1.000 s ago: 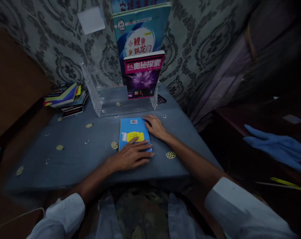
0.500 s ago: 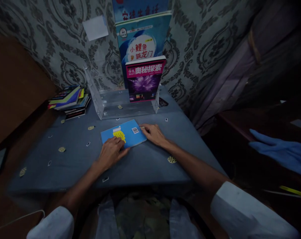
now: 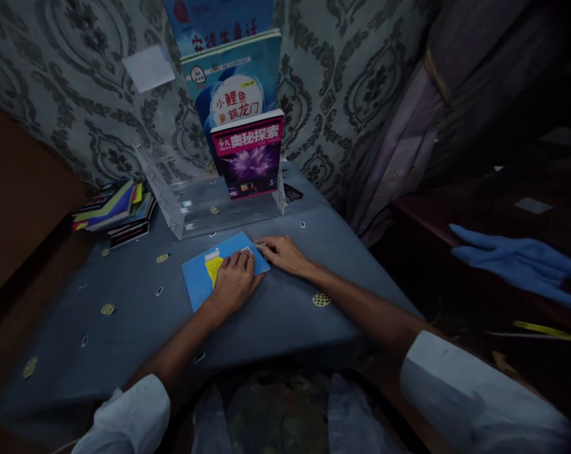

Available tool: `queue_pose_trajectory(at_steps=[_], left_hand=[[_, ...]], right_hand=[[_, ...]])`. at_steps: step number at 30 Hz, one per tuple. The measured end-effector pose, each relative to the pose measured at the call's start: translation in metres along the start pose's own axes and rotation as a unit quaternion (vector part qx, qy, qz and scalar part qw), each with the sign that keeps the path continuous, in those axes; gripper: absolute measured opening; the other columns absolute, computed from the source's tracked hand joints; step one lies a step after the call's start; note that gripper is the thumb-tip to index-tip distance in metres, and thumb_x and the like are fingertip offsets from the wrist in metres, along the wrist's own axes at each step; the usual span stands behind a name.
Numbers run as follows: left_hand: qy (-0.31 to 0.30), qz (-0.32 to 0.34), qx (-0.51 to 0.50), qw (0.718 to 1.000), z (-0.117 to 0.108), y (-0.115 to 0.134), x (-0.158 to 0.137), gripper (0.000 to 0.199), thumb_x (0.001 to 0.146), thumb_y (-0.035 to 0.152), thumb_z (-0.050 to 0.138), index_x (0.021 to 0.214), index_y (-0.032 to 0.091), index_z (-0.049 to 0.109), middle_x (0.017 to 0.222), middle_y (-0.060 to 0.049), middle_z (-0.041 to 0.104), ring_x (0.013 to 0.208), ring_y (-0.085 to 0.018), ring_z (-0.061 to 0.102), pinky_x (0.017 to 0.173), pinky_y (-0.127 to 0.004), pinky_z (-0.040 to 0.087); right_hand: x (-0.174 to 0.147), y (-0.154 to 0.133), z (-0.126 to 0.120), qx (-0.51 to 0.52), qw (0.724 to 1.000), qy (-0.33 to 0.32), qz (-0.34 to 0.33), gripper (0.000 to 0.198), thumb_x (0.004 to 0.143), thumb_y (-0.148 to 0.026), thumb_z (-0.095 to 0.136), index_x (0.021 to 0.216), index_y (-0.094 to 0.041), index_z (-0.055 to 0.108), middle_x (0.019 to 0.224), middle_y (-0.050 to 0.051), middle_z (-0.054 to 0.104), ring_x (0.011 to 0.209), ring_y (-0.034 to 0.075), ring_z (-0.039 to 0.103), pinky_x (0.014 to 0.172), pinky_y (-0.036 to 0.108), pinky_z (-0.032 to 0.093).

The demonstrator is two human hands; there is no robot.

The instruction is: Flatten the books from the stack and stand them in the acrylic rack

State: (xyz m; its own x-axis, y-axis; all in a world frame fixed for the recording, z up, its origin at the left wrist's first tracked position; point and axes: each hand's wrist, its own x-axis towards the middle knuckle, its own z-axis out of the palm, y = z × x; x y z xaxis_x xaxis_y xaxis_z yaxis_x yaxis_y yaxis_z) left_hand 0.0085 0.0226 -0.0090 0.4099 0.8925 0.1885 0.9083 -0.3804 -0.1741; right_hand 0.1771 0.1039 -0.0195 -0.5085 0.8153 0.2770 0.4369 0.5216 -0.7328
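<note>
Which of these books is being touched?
The thin blue book with the yellow patch, lying alone; the others stand in the clear plastic rack or lie in a multicoloured pile.

On your right you have a blue glove [image 3: 522, 260] and a gathered curtain [image 3: 405, 145] with a tie [image 3: 437, 79]. Before you, a white sheet [image 3: 149, 68] shows against patterned wallpaper [image 3: 342, 82]. Dark glasses [image 3: 293, 193] lie on your tabletop [image 3: 134, 284]; a pile of books [image 3: 118, 211] sits at its far left.
</note>
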Motion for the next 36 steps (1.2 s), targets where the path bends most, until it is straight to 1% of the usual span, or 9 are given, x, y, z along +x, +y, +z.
queue_pose_trajectory(at_steps=[4, 7, 10, 15, 18, 22, 26, 31, 36], left_hand=[[0.017, 0.009, 0.0, 1.0, 0.0059, -0.0009, -0.0028, 0.042, 0.101, 0.04, 0.048, 0.128, 0.009, 0.057, 0.13, -0.019, 0.064, 0.125, -0.031, 0.058, 0.099, -0.043, 0.049], [0.028, 0.013, -0.008, 0.999, 0.008, -0.0008, -0.0031, 0.038, 0.101, 0.038, 0.048, 0.124, 0.01, 0.06, 0.124, -0.018, 0.067, 0.122, -0.029, 0.06, 0.098, -0.042, 0.05], [0.035, 0.012, -0.016, 0.999, 0.0083, -0.0003, -0.0023, 0.037, 0.101, 0.037, 0.05, 0.123, 0.009, 0.061, 0.123, -0.019, 0.068, 0.121, -0.03, 0.061, 0.098, -0.043, 0.052], [0.034, 0.018, -0.021, 0.999, 0.0054, 0.0005, -0.0015, 0.033, 0.101, 0.034, 0.049, 0.12, 0.009, 0.062, 0.12, -0.02, 0.069, 0.119, -0.031, 0.064, 0.095, -0.043, 0.054], [0.029, 0.02, -0.014, 0.999, 0.0023, 0.0012, -0.0009, 0.033, 0.102, 0.032, 0.048, 0.118, 0.008, 0.063, 0.117, -0.02, 0.071, 0.118, -0.03, 0.065, 0.094, -0.041, 0.055], [0.027, 0.023, -0.015, 0.999, 0.0002, 0.0017, -0.0001, 0.032, 0.102, 0.031, 0.046, 0.118, 0.007, 0.063, 0.119, -0.02, 0.07, 0.117, -0.03, 0.065, 0.093, -0.041, 0.055], [0.029, 0.021, -0.007, 0.999, 0.0007, 0.0018, 0.0001, 0.031, 0.102, 0.029, 0.046, 0.117, 0.008, 0.063, 0.118, -0.019, 0.07, 0.117, -0.03, 0.065, 0.093, -0.04, 0.054], [0.034, 0.024, -0.008, 0.999, 0.0005, 0.0018, 0.0004, 0.03, 0.103, 0.028, 0.043, 0.114, 0.009, 0.063, 0.115, -0.019, 0.071, 0.116, -0.029, 0.065, 0.091, -0.04, 0.055], [0.031, 0.016, -0.015, 0.999, 0.0003, 0.0022, 0.001, 0.027, 0.102, 0.027, 0.046, 0.113, 0.01, 0.064, 0.113, -0.018, 0.071, 0.115, -0.029, 0.066, 0.094, -0.04, 0.054]], right_hand=[[-0.0022, -0.0007, -0.0022, 0.014, 1.0, 0.015, 0.005, 0.033, 0.092, -0.018, 0.05, 0.115, -0.015, 0.073, 0.08, 0.004, 0.077, 0.071, 0.017, 0.068, 0.071, 0.026, 0.049], [-0.0043, -0.0009, -0.0033, 0.021, 0.999, 0.029, 0.009, 0.034, 0.09, -0.017, 0.051, 0.115, -0.016, 0.073, 0.085, 0.005, 0.078, 0.075, 0.017, 0.069, 0.072, 0.027, 0.05], [-0.0057, -0.0019, -0.0038, 0.031, 0.999, 0.041, 0.009, 0.035, 0.089, -0.017, 0.051, 0.116, -0.016, 0.073, 0.09, 0.005, 0.079, 0.08, 0.018, 0.07, 0.072, 0.027, 0.05], [-0.0061, -0.0048, -0.0039, 0.045, 0.999, 0.021, -0.001, 0.034, 0.089, -0.019, 0.051, 0.115, -0.017, 0.073, 0.087, 0.004, 0.078, 0.076, 0.016, 0.069, 0.07, 0.025, 0.05], [-0.0058, -0.0055, -0.0043, 0.054, 0.998, 0.02, 0.0, 0.033, 0.09, -0.02, 0.05, 0.115, -0.016, 0.073, 0.084, 0.004, 0.078, 0.076, 0.016, 0.069, 0.071, 0.025, 0.05], [-0.0051, -0.0053, -0.0054, 0.064, 0.998, 0.021, 0.001, 0.033, 0.09, -0.019, 0.05, 0.114, -0.016, 0.073, 0.084, 0.004, 0.078, 0.075, 0.016, 0.069, 0.071, 0.026, 0.05], [-0.0046, -0.0051, -0.0064, 0.068, 0.998, 0.019, -0.003, 0.034, 0.089, -0.018, 0.051, 0.114, -0.012, 0.073, 0.083, 0.006, 0.077, 0.078, 0.017, 0.07, 0.072, 0.026, 0.05], [-0.0049, -0.0052, -0.007, 0.059, 0.998, 0.022, -0.002, 0.033, 0.088, -0.017, 0.051, 0.112, -0.016, 0.074, 0.082, 0.003, 0.077, 0.076, 0.016, 0.068, 0.071, 0.025, 0.049], [-0.005, -0.0068, -0.0083, 0.064, 0.998, 0.017, 0.003, 0.034, 0.089, -0.018, 0.051, 0.113, -0.017, 0.074, 0.082, 0.003, 0.077, 0.076, 0.016, 0.069, 0.07, 0.025, 0.049]])
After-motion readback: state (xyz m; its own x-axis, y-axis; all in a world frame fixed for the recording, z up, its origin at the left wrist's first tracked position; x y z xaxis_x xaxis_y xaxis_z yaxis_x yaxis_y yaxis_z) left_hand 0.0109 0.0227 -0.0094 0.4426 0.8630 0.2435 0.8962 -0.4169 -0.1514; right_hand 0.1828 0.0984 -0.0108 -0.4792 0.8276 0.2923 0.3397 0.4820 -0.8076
